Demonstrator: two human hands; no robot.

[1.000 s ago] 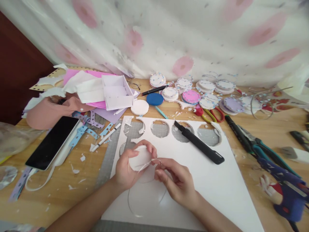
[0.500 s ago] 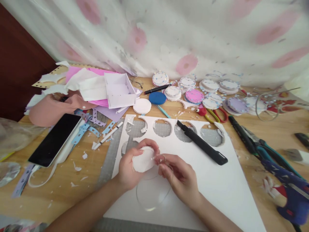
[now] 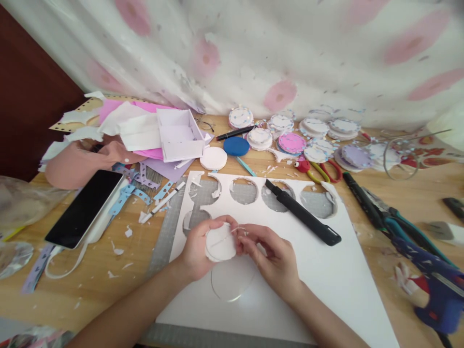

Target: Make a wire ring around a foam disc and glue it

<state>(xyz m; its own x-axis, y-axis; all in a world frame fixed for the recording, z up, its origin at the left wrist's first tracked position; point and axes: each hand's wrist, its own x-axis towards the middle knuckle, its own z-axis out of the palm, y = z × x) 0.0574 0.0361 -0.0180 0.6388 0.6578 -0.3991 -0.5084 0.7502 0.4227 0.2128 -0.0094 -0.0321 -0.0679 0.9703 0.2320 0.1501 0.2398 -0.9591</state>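
- Okay, so the small white disc is being held up in the hands, just above the white board in the near part of the worktop.
- Its left side is gripped by the left hand, with the face tipped toward the viewer.
- The fingertips of the right hand are pinched together at the disc's right edge, seemingly on a thin strand that is left hanging below in an open loop. Whether it's been fixed to the disc can't be told.
- Progress, as a judgement: this piece looks only partway done, since it's been shaped but no coloured trim can be seen on it, and the strand is left loose.
- The forearms are angled in from the lower corners, wrists fairly straight, and the hands are brought almost together; possible contact is hidden.
- Round holes have been cut along the board's far side, while most of the near part is left uncut. A black cutter is laid across it.
- Further back, several trimmed stacks are lined up, apparently finished, with a plain disc left undecorated beside a blue one.
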